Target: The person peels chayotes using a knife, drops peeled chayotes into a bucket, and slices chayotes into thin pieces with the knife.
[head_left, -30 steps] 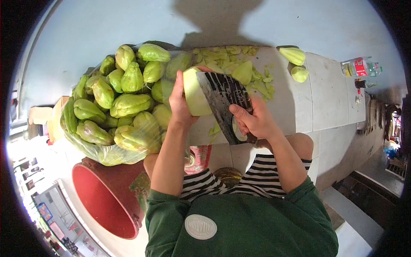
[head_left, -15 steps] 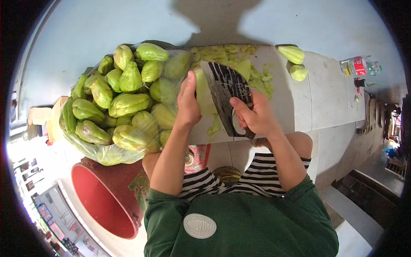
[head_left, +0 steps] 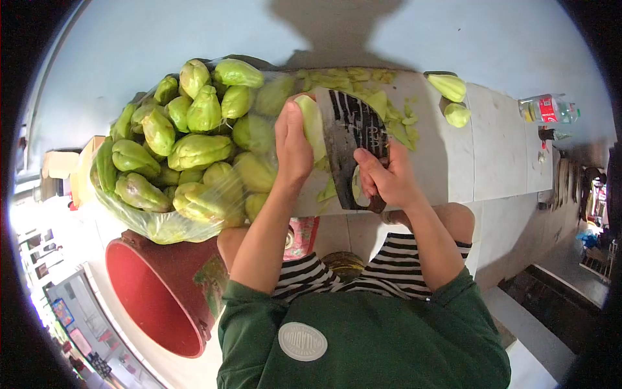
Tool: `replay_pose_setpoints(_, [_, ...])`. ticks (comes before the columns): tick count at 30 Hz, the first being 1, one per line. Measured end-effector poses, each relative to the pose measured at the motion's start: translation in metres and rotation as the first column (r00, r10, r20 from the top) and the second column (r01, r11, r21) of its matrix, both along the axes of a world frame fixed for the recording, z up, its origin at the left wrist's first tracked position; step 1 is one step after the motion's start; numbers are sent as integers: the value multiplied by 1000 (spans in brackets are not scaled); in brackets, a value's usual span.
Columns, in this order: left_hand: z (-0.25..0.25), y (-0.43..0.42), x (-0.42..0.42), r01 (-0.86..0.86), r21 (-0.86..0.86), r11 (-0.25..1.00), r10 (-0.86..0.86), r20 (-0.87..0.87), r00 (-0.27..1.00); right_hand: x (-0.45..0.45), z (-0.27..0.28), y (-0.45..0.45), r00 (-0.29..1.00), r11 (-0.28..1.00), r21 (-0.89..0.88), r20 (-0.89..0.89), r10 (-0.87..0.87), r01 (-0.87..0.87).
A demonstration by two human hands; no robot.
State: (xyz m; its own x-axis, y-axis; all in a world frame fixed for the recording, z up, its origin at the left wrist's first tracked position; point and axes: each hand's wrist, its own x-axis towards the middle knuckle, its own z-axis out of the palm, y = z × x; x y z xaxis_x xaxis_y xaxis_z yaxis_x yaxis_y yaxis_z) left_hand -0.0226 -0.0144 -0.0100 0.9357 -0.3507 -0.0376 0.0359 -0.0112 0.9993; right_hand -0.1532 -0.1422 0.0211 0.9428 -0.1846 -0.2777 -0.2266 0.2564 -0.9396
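My left hand [head_left: 296,149] is closed around a pale, peeled-looking chayote [head_left: 312,128], seen partly behind my fingers and a blade. In my right hand [head_left: 387,174] is a broad, dark knife [head_left: 355,139], gripped by its handle, with the blade upright against the right side of the chayote. Green peelings [head_left: 402,123] lie on the tiled ledge behind and beside the knife. To the left, a clear plastic bag [head_left: 170,228] holds several whole green chayotes [head_left: 201,150].
Two pale chayotes [head_left: 447,87] lie at the back right of the tiled ledge [head_left: 492,142]. Farther right lies a plastic bottle [head_left: 549,109] with a red label. A red bucket [head_left: 155,292] lies tipped near my left leg. A wall [head_left: 194,29] rises behind the ledge.
The knife and both hands have shifted slightly right in view, and the blade stands a little more upright. More of the chayote's pale side shows. The view itself has moved a little.
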Motion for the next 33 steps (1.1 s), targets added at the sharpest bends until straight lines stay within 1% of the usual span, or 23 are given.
replay_pose_setpoints(1, [1, 0, 2, -1, 0, 1000, 1, 2, 1000, -1, -4, 0, 999, 998, -56, 10, -39, 39])
replay_pose_setpoints(2, [2, 1, 5, 5, -271, 963, -72, -238, 969, -2, -6, -1, 997, 990, -113, 21, -79, 81])
replay_pose_setpoints(3, [3, 0, 6, -57, -515, 855, -204, -435, 877, -4, -4, -1, 996, 990, -113, 21, -82, 84])
replay_pose_setpoints(4, [9, -1, 8, -70, -595, 801, -260, -451, 854, -6, -1, 0, 984, 954, -253, 117, -134, 160])
replay_pose_setpoints(5, [10, 0, 9, -70, -595, 801, -259, -450, 854, -7, 1, 0, 961, 893, -379, 218, -169, 242])
replay_pose_setpoints(6, [12, 3, 11, -81, -660, 747, -314, -457, 832, -6, 1, -2, 961, 894, -378, 219, -166, 241])
replay_pose_setpoints(7, [12, 6, 13, -95, -719, 689, -368, -459, 809, -6, 0, -4, 951, 748, -589, 233, -204, 305])
replay_pose_setpoints(8, [7, 9, 18, -88, -773, 628, -418, -431, 800, -5, -1, -6, 937, 550, -760, 255, -237, 346])
replay_pose_setpoints(9, [8, 12, 18, -89, -773, 628, -416, -430, 801, -3, -2, -8, 938, 550, -760, 255, -236, 345])
replay_pose_setpoints(11, [13, 15, 19, -59, -809, 585, -448, -383, 808, 1, -5, -12, 947, 544, -778, 220, -233, 314])
replay_pose_setpoints(13, [14, 16, 20, -28, -823, 568, -461, -347, 817, -2, -3, -10, 943, 544, -771, 253, -216, 331])
replay_pose_setpoints(15, [13, 22, 18, -15, -825, 566, -452, -325, 831, -2, -3, -6, 944, 564, -757, 274, -185, 330])
replay_pose_setpoints(17, [12, 24, 19, 75, -853, 517, -531, -250, 809, -2, -3, -5, 931, 631, -684, 266, -250, 365])
replay_pose_setpoints(21, [9, 27, 20, 122, -852, 510, -557, -220, 801, -4, -5, -8, 944, 625, -707, 241, -227, 331])
replay_pose_setpoints(23, [8, 26, 20, 151, -800, 581, -512, -215, 832, -4, -6, -8, 953, 632, -714, 207, -223, 303])
replay_pose_setpoints(27, [14, 24, 18, 105, -788, 606, -491, -266, 830, -1, -2, -6, 941, 593, -731, 269, -204, 337])
replay_pose_setpoints(29, [12, 24, 20, 166, -772, 614, -499, -216, 839, -1, -5, -7, 948, 577, -752, 259, -184, 318])
replay_pose_setpoints(30, [11, 24, 21, 167, -772, 613, -499, -215, 839, -1, -6, -8, 948, 576, -753, 260, -183, 318])
replay_pose_setpoints(32, [10, 25, 23, 228, -732, 643, -480, -153, 863, -2, -6, -8, 965, 564, -783, 199, -173, 262])
replay_pose_setpoints(33, [9, 26, 23, 227, -732, 642, -479, -152, 864, -2, -6, -8, 965, 564, -783, 200, -171, 262])
